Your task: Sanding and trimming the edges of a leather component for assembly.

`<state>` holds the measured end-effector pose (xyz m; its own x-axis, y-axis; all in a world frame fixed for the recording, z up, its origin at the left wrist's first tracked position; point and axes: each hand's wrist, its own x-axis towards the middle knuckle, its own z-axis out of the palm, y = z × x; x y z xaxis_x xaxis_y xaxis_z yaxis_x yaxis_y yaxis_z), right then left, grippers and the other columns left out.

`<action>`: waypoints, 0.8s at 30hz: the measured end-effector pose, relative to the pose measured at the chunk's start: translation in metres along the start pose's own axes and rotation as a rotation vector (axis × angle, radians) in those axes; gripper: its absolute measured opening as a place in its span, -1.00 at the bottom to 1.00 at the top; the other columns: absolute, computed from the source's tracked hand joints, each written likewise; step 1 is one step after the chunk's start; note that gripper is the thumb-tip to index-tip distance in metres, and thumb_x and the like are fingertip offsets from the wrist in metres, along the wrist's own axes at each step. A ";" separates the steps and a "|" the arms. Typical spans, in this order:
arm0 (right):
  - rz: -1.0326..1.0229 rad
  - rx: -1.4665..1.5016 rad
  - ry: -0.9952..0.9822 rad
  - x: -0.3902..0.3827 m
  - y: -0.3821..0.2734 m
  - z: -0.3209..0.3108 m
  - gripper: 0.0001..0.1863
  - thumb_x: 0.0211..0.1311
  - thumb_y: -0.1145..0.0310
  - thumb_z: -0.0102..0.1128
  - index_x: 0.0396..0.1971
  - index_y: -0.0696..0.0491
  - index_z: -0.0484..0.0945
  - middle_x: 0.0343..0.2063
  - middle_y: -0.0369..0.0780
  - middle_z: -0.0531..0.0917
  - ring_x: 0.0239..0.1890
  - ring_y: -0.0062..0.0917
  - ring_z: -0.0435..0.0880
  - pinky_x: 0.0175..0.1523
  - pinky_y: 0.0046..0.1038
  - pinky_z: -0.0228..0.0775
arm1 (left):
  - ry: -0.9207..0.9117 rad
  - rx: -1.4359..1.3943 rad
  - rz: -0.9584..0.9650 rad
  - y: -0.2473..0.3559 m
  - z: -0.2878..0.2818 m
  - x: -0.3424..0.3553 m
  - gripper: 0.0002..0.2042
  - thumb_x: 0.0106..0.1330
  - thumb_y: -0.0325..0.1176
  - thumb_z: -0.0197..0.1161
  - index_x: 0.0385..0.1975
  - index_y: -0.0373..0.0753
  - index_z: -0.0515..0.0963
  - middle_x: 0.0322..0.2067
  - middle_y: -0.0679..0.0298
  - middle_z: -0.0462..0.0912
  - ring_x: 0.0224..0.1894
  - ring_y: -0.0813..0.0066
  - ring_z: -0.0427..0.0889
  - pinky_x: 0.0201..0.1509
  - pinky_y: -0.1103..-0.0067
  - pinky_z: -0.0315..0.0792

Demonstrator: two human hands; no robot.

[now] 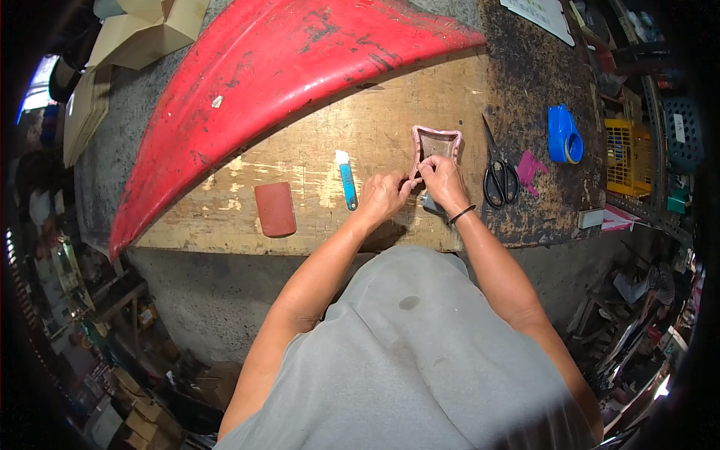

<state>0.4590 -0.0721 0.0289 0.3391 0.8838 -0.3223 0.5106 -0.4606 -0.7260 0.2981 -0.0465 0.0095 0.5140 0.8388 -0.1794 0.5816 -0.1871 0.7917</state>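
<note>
A small hollow frame (438, 133) with a pinkish rim and flared upper corners lies on the worktable. My left hand (385, 196) pinches its lower left edge between thumb and fingers. From the right, my right hand (444, 182) reaches over the frame, its fingers closed on the left side of the rim close to the left fingertips. Both hands hide the frame's lower part. Under my right wrist a small grey object (430, 204) shows in part. Left of my hands lie a blue utility knife (347, 182) and a reddish-brown rectangular block (275, 209).
Black-handled scissors (499, 176), a magenta scrap (530, 172) and a blue tape dispenser (564, 135) lie to the right. A large scuffed red panel (277, 75) spans the far left of the worktable (315, 139). Open cardboard (142, 37) and a yellow crate (628, 157) flank it.
</note>
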 end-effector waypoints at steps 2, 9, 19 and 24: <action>0.024 -0.023 0.009 -0.001 -0.006 -0.001 -0.76 0.15 0.37 0.12 -0.47 0.25 0.63 -0.52 0.03 0.67 -0.42 -0.16 0.70 -0.24 -0.24 0.50 | -0.002 0.006 -0.004 0.000 0.000 0.000 -0.71 0.27 -0.15 0.29 -0.35 -0.32 0.65 -0.49 -0.07 0.65 -0.37 -0.08 0.66 -0.28 0.21 0.51; 0.037 -0.024 0.012 -0.002 -0.003 0.000 -0.77 0.14 0.36 0.14 -0.47 0.24 0.64 -0.52 0.02 0.67 -0.41 -0.18 0.70 -0.24 -0.25 0.51 | 0.010 0.009 0.016 0.000 0.001 -0.001 -0.74 0.26 -0.18 0.29 -0.34 -0.29 0.67 -0.49 -0.06 0.65 -0.37 -0.07 0.66 -0.27 0.21 0.51; 0.012 0.135 -0.035 -0.001 0.017 -0.008 -0.81 0.17 0.38 0.20 -0.45 0.23 0.63 -0.58 -0.14 0.65 -0.50 -0.48 0.61 -0.33 -0.41 0.44 | -0.008 0.040 -0.001 0.003 -0.003 -0.001 -0.73 0.24 -0.18 0.30 -0.34 -0.30 0.66 -0.49 -0.07 0.64 -0.35 -0.09 0.64 -0.26 0.19 0.50; 0.103 0.429 -0.168 -0.019 -0.003 -0.030 -0.83 0.30 0.40 0.17 -0.35 0.21 0.61 -0.51 -0.41 0.55 -0.45 -0.78 0.41 -0.35 -0.64 0.28 | 0.080 -0.250 -0.049 0.006 -0.008 -0.004 -0.75 0.28 -0.29 0.31 -0.17 -0.33 0.62 -0.34 0.02 0.69 -0.31 0.19 0.70 -0.20 0.41 0.54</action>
<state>0.4743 -0.0897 0.0554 0.2197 0.8528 -0.4738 0.0966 -0.5023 -0.8593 0.2946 -0.0467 0.0199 0.4319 0.8833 -0.1824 0.4254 -0.0211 0.9048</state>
